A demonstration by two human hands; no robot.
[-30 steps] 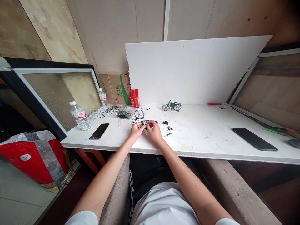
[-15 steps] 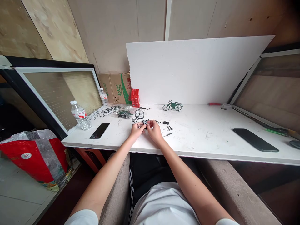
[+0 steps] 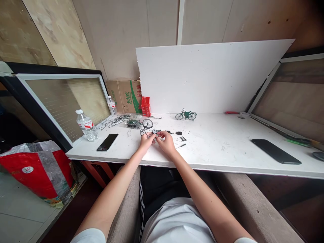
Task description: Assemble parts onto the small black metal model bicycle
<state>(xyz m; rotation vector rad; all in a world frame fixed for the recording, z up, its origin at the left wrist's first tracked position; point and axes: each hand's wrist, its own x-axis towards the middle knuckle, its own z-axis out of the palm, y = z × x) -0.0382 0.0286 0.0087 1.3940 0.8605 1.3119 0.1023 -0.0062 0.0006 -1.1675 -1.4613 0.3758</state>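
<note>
Step, probably: fitting small parts to a part-built model bicycle (image 3: 147, 124), between the surface's (image 3: 215, 148) front and back edges, nearer the left edge. Left hand (image 3: 146, 141): fingers narrow, pinching its black frame. Right hand (image 3: 165, 140): fingers nearly together at a small grey round piece (image 3: 154, 131); gripping or only touching, can't tell. Next move likely calls for steady left hold, fine right-hand alignment.

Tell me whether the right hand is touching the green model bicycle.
Apart. The head view shows white tabletop plainly between the right hand and the green model bicycle, which stands farther back.
</note>
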